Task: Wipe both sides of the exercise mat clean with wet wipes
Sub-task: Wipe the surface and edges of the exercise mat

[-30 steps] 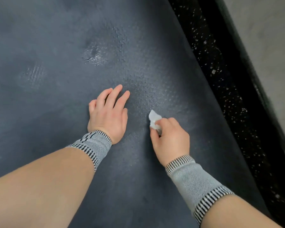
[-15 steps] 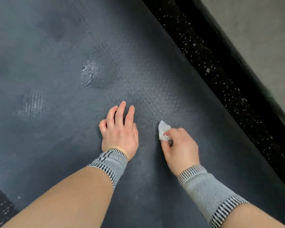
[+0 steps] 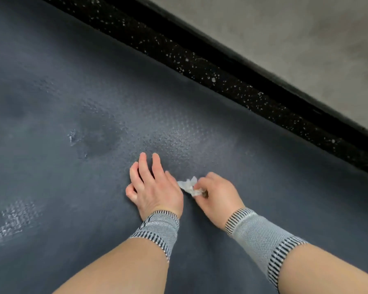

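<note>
The dark grey textured exercise mat point(image 3: 94, 92) fills most of the view and shows shiny damp patches. My left hand point(image 3: 153, 185) rests flat on the mat with its fingers spread forward. Just to its right, my right hand point(image 3: 217, 196) pinches a small crumpled white wet wipe point(image 3: 188, 185) against the mat. The wipe sits between the two hands, nearly touching my left hand. Both wrists wear grey knitted bands with striped edges.
The mat's far edge runs diagonally from top left to right. Beyond it lies a strip of black speckled floor point(image 3: 221, 81), then a dark baseboard and a grey wall point(image 3: 295, 39) at the top right.
My view has swung so the mat edge and wall now cross the top right. My right hand has brought the wipe leftwards, close to my left hand, which stays pressed on the mat.
</note>
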Demonstrator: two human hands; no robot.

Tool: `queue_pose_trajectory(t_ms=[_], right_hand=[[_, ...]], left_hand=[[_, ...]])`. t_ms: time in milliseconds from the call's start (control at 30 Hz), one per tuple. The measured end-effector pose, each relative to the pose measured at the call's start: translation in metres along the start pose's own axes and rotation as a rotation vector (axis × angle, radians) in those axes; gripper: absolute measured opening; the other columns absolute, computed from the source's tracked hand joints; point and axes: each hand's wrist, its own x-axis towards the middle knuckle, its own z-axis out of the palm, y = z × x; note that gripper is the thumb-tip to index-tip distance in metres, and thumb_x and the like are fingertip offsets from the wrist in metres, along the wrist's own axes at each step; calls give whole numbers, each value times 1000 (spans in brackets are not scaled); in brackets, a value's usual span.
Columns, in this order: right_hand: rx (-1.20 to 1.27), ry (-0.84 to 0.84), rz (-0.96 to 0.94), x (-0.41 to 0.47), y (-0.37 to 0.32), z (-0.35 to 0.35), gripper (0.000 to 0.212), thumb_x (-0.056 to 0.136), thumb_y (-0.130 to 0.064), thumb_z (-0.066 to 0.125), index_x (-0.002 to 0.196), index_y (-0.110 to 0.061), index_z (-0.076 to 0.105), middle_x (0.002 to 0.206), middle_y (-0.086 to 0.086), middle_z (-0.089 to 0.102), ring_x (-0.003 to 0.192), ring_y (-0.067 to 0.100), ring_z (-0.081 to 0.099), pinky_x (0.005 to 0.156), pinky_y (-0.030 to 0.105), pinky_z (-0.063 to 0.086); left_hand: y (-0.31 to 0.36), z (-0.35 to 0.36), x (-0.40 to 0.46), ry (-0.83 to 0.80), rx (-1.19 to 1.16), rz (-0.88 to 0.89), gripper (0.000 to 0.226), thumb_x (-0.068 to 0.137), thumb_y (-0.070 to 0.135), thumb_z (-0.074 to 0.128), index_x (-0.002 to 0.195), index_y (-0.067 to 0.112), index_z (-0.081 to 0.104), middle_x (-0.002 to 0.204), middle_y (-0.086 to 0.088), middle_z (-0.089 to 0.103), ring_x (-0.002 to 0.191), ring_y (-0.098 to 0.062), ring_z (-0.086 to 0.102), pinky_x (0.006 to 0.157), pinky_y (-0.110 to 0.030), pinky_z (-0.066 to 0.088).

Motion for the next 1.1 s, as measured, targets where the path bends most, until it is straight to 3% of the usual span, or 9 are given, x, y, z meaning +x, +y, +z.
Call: queue_pose_trajectory(t_ms=[67,233,400,600,633,733,800,967,1100], right_hand=[[16,36,-11,-1,15,-11,10,85,-24,62,84,-14,66,77,-5,46,71,23,55,66,32,44],[-37,613,418,53,82,-77,20,89,-23,57,104,-12,65,98,9,57,91,29,56,74,25,32],[-89,503,470,58,80,-56,22,92,-21,48,109,-11,60,107,14,57,95,33,57,76,32,40],[18,-18,-1,-34,39,2,15,92,-26,48,100,-20,59,89,-3,51,89,25,58,76,29,40],[41,19,11,-31,46,-6,15,92,-27,49,97,-19,60,87,-3,52,87,25,58,76,30,41],[106,462,196,20,74,-48,15,92,-27,51,98,-18,62,96,3,61,89,24,58,77,27,38],[126,631,265,63,86,-69,20,91,-25,51,106,-16,62,106,7,61,96,24,57,79,25,37],[-150,562,320,98,67,-53,26,95,-19,44,111,-10,62,107,13,56,93,32,57,71,30,37],[-171,195,-104,18,26,7,27,93,-22,44,114,-17,61,103,5,53,91,29,58,75,32,45]], left_hand=[[0,2,1,-9,20,-1,53,86,21,60,137,17,47,150,-7,36,134,-27,29,93,-55,33],[-1,2,-2,-1,60,15,52,88,21,54,138,16,45,151,-8,35,135,-31,32,92,-55,33],[-2,5,-3,12,84,9,51,89,22,53,138,17,43,151,-8,34,135,-30,31,93,-54,33],[-1,7,-1,41,90,4,50,91,22,51,140,17,41,152,-7,31,137,-29,28,97,-54,29],[0,7,-1,42,95,4,50,91,22,50,140,17,41,153,-7,31,137,-29,27,97,-53,28],[1,7,-2,42,126,-4,50,92,23,50,141,17,40,154,-6,30,138,-29,26,98,-52,28],[-1,8,-3,53,134,-6,50,92,23,50,141,17,41,153,-6,30,138,-28,27,98,-52,28],[-3,12,-3,86,125,6,49,92,23,48,140,17,42,152,-5,32,137,-27,27,98,-52,28],[-5,13,-2,93,108,14,48,92,22,49,140,17,43,152,-5,32,137,-28,27,98,-52,27]])
